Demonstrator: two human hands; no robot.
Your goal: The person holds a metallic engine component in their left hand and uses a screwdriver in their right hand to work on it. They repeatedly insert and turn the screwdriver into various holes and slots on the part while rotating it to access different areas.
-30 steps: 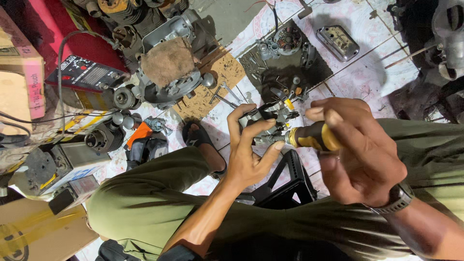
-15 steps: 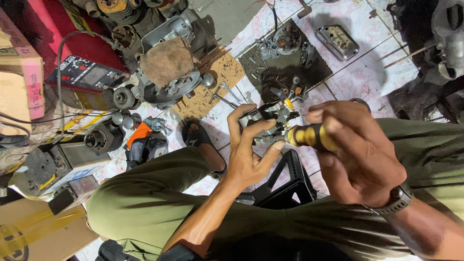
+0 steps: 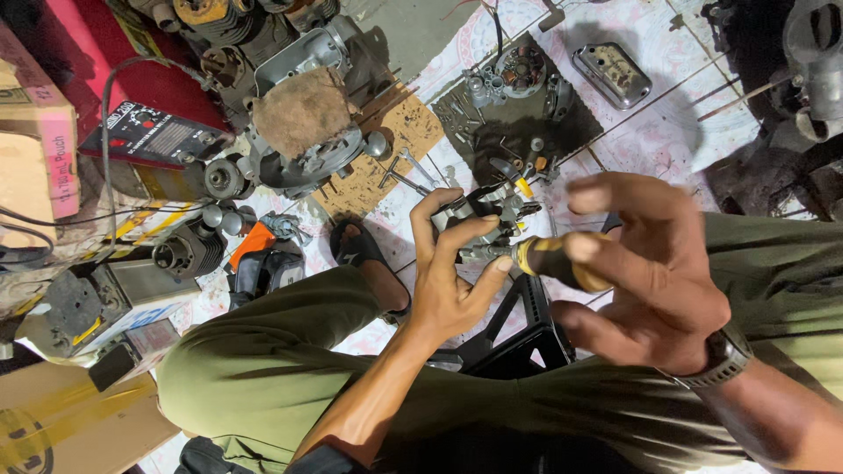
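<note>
My left hand [image 3: 450, 283] grips a small grey metal engine part [image 3: 485, 211], held above my knees. My right hand [image 3: 645, 268] holds a screwdriver with a black and yellow handle [image 3: 555, 260]; its fingers are loosened and spread around the handle, blurred by motion. The screwdriver's tip points left into the metal part. I sit on a low black stool [image 3: 518, 338], wearing olive trousers [image 3: 263, 377] and a wristwatch [image 3: 722, 358].
An engine block topped by a brown rag [image 3: 303, 114] lies on cardboard on the floor. A dark mat [image 3: 518, 114] carries engine parts and small tools. A metal cover [image 3: 612, 75] lies further off. A red machine [image 3: 149, 132], cartons and cylinders crowd the left.
My right hand's fingers have opened out around the screwdriver handle, and the handle has turned. My left hand still holds the metal part in the same place.
</note>
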